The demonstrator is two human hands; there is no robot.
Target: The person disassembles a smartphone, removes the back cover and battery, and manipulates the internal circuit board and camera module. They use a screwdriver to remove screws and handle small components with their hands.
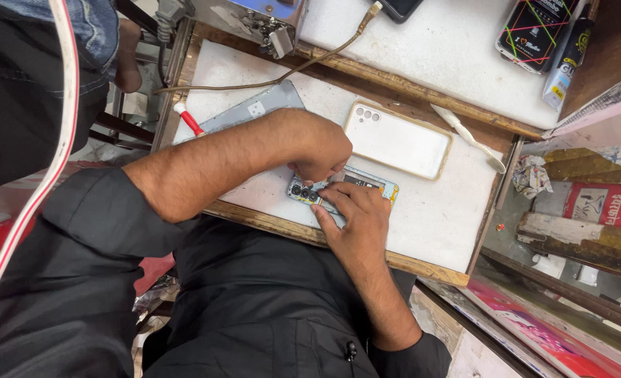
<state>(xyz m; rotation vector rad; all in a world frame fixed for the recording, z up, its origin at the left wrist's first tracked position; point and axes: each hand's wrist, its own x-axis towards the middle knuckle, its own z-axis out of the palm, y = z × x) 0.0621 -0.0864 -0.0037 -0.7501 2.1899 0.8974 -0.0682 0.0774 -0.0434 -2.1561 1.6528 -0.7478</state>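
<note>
Your left hand (317, 150) and right hand (352, 210) pinch the opened pale-blue phone body (338, 189) on the white bench (429, 217); its long axis runs from 10 to 4 o'clock, camera end at 10.

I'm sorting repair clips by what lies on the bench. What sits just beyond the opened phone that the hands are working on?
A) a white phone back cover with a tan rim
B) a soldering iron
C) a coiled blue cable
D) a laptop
A: a white back cover with a tan rim lies just past the opened phone, on which the left hand and right hand meet.
</note>
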